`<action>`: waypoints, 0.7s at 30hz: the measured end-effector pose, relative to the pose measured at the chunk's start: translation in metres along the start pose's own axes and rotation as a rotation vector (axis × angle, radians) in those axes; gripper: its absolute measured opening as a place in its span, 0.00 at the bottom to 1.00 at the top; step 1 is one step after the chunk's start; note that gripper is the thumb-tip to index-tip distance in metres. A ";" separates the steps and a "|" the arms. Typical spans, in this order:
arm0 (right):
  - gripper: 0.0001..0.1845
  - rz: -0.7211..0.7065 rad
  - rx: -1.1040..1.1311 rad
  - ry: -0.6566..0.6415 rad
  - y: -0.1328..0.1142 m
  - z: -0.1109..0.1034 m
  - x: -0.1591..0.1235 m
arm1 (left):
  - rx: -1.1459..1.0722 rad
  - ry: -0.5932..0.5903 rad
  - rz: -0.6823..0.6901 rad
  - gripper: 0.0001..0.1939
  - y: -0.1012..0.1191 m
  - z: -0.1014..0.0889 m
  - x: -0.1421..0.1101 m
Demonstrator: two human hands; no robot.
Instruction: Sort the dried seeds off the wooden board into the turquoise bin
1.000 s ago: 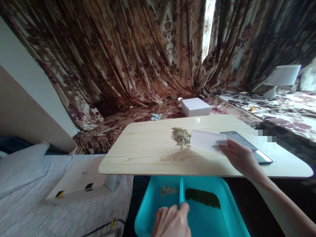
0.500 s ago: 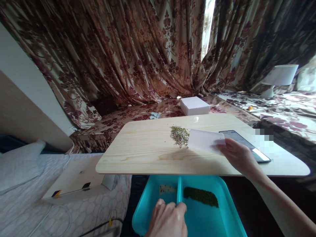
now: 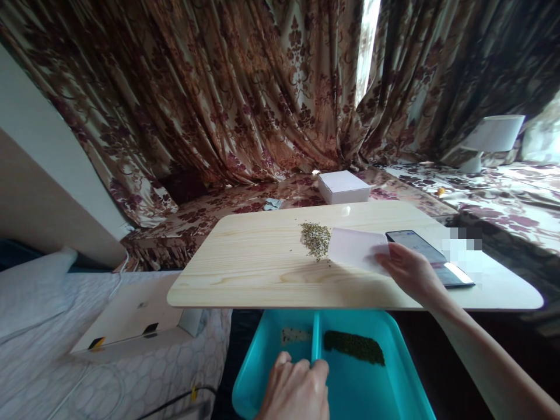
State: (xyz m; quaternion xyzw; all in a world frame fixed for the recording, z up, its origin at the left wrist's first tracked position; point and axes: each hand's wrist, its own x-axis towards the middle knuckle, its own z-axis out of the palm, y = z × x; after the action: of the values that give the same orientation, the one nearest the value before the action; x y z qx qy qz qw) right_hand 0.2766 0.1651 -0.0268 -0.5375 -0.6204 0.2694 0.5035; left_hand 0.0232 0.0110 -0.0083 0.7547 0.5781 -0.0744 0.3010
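Observation:
My right hand (image 3: 409, 265) pinches a whitish plastic scraper (image 3: 356, 248) by its right end, holding it over the wooden tabletop (image 3: 245, 262). The scraper's left edge meets the right side of a loose heap of small green and pale grains (image 3: 315, 239). Below the table's near edge is a turquoise divided bin (image 3: 365, 394). My left hand (image 3: 297, 388) is closed over the bin's divider (image 3: 315, 335); its fingertips are hidden. A dark green mass of grains (image 3: 354, 347) lies in the bin's right compartment, and a few pale and dark grains (image 3: 296, 335) lie in the left one.
A tablet (image 3: 431, 256) lies on the tabletop just beyond my right hand. Behind the table, a white box (image 3: 343, 185) and a small cloth (image 3: 272, 203) rest on patterned fabric. To the left, a flat carton (image 3: 131, 312) lies on the bed. A lamp (image 3: 499, 137) stands far right.
My right hand and the scraper have shifted slightly left against the heap. My left hand stays at the bin's divider. The whole view has moved a little.

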 end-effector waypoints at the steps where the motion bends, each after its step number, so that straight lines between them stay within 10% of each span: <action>1: 0.08 0.002 0.008 -0.014 -0.002 0.000 -0.001 | -0.002 0.001 0.002 0.20 -0.001 0.001 0.001; 21: 0.09 0.053 0.028 0.013 -0.013 -0.005 -0.010 | 0.018 -0.016 0.007 0.20 -0.002 0.001 0.001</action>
State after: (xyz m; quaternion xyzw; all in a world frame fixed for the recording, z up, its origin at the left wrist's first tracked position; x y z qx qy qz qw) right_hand 0.2755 0.1511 -0.0173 -0.5484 -0.5989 0.2877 0.5078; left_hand 0.0221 0.0119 -0.0104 0.7587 0.5725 -0.0846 0.2990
